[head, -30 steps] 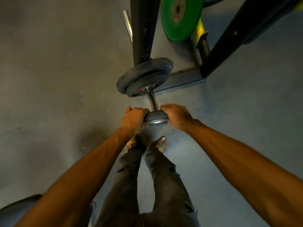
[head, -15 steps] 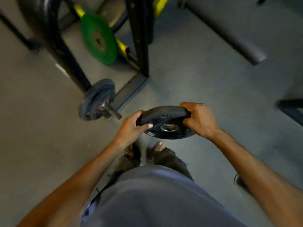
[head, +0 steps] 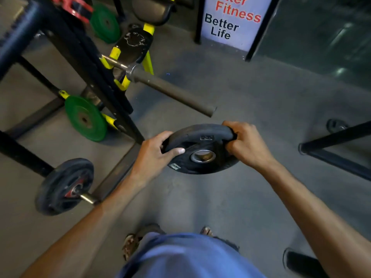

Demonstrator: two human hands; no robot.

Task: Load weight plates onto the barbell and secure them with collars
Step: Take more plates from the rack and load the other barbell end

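Note:
I hold a small black weight plate [head: 202, 149] flat at waist height, its steel-ringed hole facing up. My left hand [head: 154, 155] grips its left rim, thumb on top. On the right rim sits my right hand [head: 247, 145], fingers curled over the edge. The barbell sleeve [head: 172, 91] juts from the rack toward me, bare, its end just above and beyond the plate. No collar is visible on it.
A black and yellow rack [head: 104, 83] stands at left with two green plates [head: 86, 118] on pegs. Lower left, black plates [head: 64, 186] sit on a storage peg. A "Better Life" sign [head: 230, 23] stands behind. Black frame bars [head: 337, 149] lie at right.
I pulled the black plate off the lower storage peg, lifted it flat with both hands and turned right. The bare barbell sleeve has come into view just beyond the plate.

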